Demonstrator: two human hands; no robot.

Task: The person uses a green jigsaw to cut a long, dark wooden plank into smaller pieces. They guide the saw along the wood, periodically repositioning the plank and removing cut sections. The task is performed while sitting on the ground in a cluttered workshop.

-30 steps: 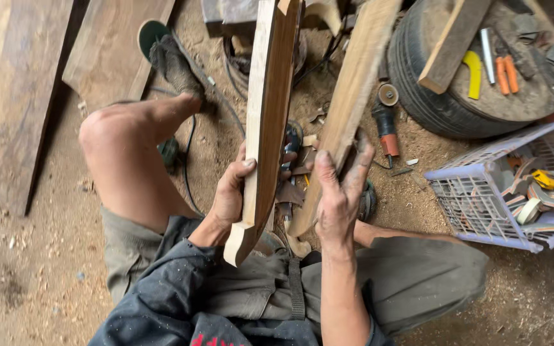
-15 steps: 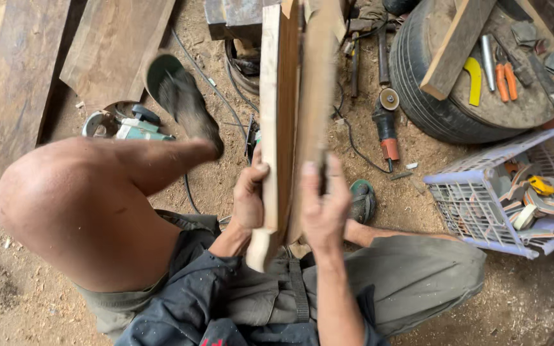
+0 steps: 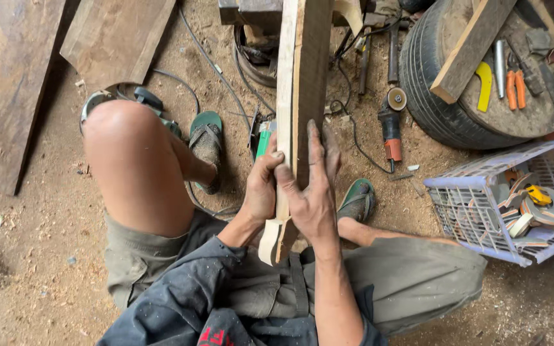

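Gripping two long pale wooden boards (image 3: 299,96) pressed face to face, both hands clamp the near end of the pair between the person's knees. Left hand (image 3: 261,189) wraps the left edge, fingers curled over the front, thumb side against the wood. Right hand (image 3: 312,186) lies flat along the right face, fingers stretched upward and pressing the two pieces together, so neither hand is free. Long axis of the boards runs nearly straight away from the body, from the shaped notched end (image 3: 274,240) just above the lap up to the top of the view, leaning very slightly right. Near end points at the person's waist; far end goes out of frame, so cannot tell what it rests on. Both hands sit at about the same height on the wood, low down, the right one reaching a bit further up. Boards stand on edge, narrow side toward the camera. Beside them on the dirt floor (image 3: 33,256): an orange-bodied angle grinder (image 3: 391,125) to the right, a lavender plastic basket (image 3: 463,211) further right, a green-handled power tool (image 3: 263,138) just left of the boards
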